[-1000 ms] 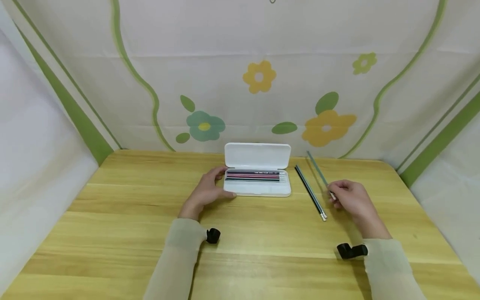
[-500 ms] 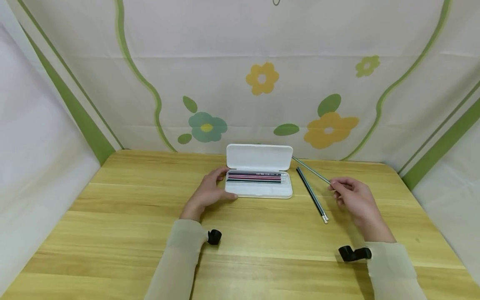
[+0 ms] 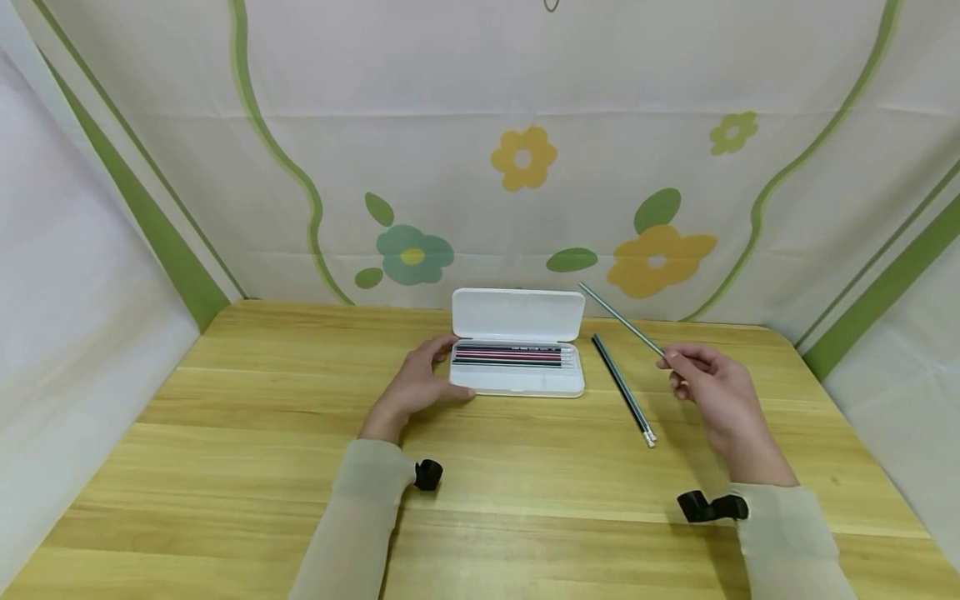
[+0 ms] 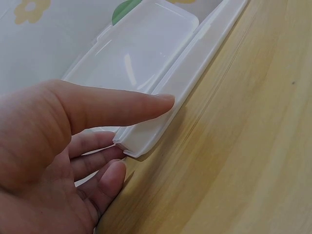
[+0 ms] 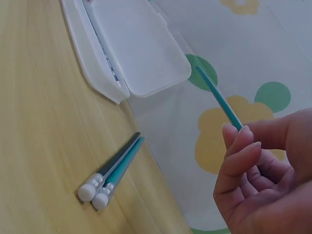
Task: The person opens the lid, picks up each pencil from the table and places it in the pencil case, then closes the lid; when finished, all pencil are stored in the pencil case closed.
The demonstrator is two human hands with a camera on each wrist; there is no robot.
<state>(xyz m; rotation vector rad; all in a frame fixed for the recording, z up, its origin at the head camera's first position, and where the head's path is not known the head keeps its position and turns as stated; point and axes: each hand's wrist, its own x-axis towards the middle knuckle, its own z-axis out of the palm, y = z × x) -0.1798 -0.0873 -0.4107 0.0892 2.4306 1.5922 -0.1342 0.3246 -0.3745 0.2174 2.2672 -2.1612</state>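
A white pencil case (image 3: 517, 382) lies with its lid raised at the back of the table. Several pencils (image 3: 510, 357), dark and red, lie inside, eraser ends to the right. My left hand (image 3: 416, 382) grips the case's left end, thumb along the front wall (image 4: 161, 109) and fingers at the end and back. My right hand (image 3: 712, 392) pinches a teal pencil (image 3: 618, 319) between thumb and fingertips, raised off the table and pointing up to the left. Its rear end is hidden in the hand. Two pencils (image 5: 114, 168), one dark and one teal, lie side by side between case and right hand.
The wooden table (image 3: 525, 517) ends at the back against a flower-printed cloth (image 3: 480, 200). Cloth also hangs at both sides. The raised lid (image 3: 517, 314) stands close to the back cloth.
The teal pencil in my right hand has lifted from the table, and its far tip has swung left and up toward the case. My left hand stays on the case.
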